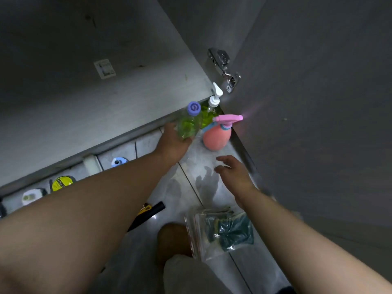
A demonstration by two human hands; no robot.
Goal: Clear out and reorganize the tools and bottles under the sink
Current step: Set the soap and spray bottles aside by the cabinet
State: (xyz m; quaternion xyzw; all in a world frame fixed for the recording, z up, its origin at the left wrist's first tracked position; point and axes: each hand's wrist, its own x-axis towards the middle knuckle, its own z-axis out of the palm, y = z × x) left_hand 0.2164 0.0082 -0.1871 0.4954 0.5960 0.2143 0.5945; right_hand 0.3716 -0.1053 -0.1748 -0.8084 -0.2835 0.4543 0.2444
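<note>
Green bottle (189, 124): tilted, gripped low by left hand (172, 143), beside pump bottle (209, 112) and pink sprayer (217, 135)
Right hand (234, 176): spread, empty, above floor tiles (148, 143)
Risk: crowding could topple the sprayer

The corner where the cabinet front meets the open door (307, 102) is crowded: a pink spray bottle (216, 135), a green pump bottle (209, 112) behind it and a green bottle with a purple cap (189, 124) stand close together, leaving little room between them. Bare floor (191, 166) lies open just in front of them. Nearer, a plastic bag (222, 232) and what seems a dark tool handle (148, 215) block the tiles.
</note>
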